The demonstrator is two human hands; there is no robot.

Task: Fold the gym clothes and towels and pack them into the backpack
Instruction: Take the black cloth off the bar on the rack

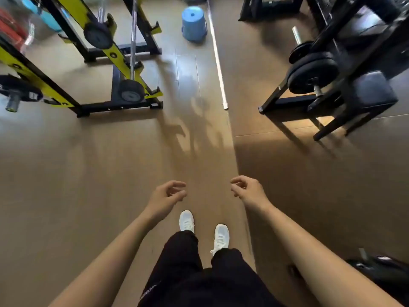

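Reference landmark: the white bar [218, 63] lying on the floor.

1. The brown floor [88, 173] fills most of the view. Motion blur softens all detail.
2. Left of the white bar stands a yellow and black rack [44, 85] carrying dark weight plates. The top and left edges cut it off. Red and blue shapes [11, 29] behind it are too blurred to identify.
3. Right of the white bar stands a black plate-loaded machine [345, 89]. Its upper part is out of frame.
4. Nearer than the white bar, black trousers [199, 280] run off the bottom edge.
5. Nearer than the white bar and far to its right, a dark object [382, 278] sits at the frame edge, partly behind the right forearm. Whether it is the backpack cannot be determined.
6. Just left of the far end of the white bar stands a blue round plastic stool [194, 24].
7. The left hand [164, 198] and right hand [249, 191] hang nearer than the white bar. Fingers are loosely curled. Neither hand grasps anything.
8. The white shoes [187, 221] stand below the hands.
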